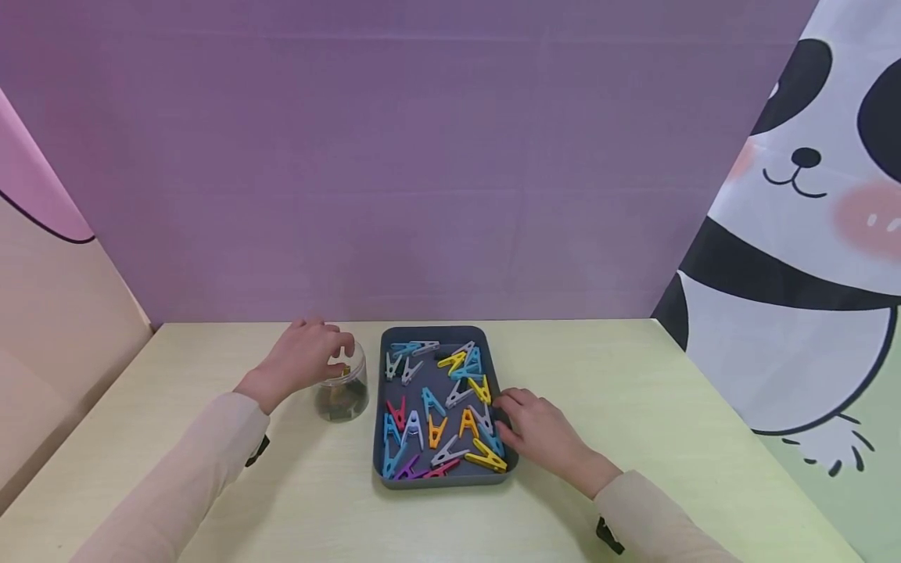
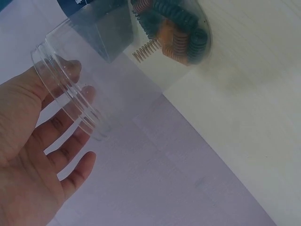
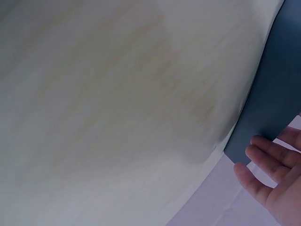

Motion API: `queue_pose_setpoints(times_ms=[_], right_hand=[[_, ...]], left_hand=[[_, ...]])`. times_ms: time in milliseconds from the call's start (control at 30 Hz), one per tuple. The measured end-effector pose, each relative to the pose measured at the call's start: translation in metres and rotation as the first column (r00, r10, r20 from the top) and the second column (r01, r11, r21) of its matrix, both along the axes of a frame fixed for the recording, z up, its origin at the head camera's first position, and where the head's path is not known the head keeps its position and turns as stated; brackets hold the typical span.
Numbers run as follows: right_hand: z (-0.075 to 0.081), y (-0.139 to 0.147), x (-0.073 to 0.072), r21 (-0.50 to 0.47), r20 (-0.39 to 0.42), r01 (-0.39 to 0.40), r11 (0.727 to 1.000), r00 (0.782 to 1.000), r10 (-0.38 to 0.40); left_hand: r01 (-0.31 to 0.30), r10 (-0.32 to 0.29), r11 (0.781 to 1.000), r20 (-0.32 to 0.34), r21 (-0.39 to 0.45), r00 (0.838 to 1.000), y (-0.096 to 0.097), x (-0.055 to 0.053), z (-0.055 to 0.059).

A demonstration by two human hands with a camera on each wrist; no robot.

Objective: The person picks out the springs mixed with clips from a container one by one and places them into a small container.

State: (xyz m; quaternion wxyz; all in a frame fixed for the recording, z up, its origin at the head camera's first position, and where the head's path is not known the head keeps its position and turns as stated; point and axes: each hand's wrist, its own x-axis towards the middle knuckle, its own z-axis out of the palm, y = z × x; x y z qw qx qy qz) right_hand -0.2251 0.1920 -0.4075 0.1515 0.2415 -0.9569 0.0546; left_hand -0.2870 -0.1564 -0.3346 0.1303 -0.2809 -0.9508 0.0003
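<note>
A clear jar point(image 1: 343, 395) stands left of the tray; several coiled springs point(image 2: 181, 40), teal, orange and reddish, lie at its bottom. My left hand point(image 1: 299, 361) is at the jar's mouth, fingers loosely bent and spread, and no held thing shows between them. In the left wrist view its fingers point(image 2: 56, 125) appear through and beside the jar's clear rim. A dark grey tray point(image 1: 443, 483) holds many scattered plastic clothespins point(image 1: 436, 430) in blue, yellow, grey, orange, red and purple. My right hand point(image 1: 542, 430) rests at the tray's right wall, its fingers point(image 3: 270, 162) relaxed against the outer side.
Jar and tray stand on a pale wood-look table point(image 1: 619, 391). A purple backdrop point(image 1: 422, 172) rises along its far edge. A panda picture point(image 1: 795, 328) covers the wall on the right, and a pale wall point(image 1: 56, 352) stands at the left.
</note>
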Motion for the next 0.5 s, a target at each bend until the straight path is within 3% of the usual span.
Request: queue_pose_setpoints(times_ms=[200, 500], right_hand=[[-0.0001, 0.0001, -0.0007, -0.003, -0.015, -0.014, 1.000, 1.000, 0.014], [-0.0002, 0.0005, -0.0007, 0.003, -0.015, -0.009, 1.000, 1.000, 0.010]], left_hand=[[-0.011, 0.011, 1.000, 0.017, 0.016, 1.000, 0.0013, 0.0006, 0.0011], [-0.007, 0.008, 1.000, -0.018, 0.023, 1.000, 0.0029, -0.0003, 0.0067]])
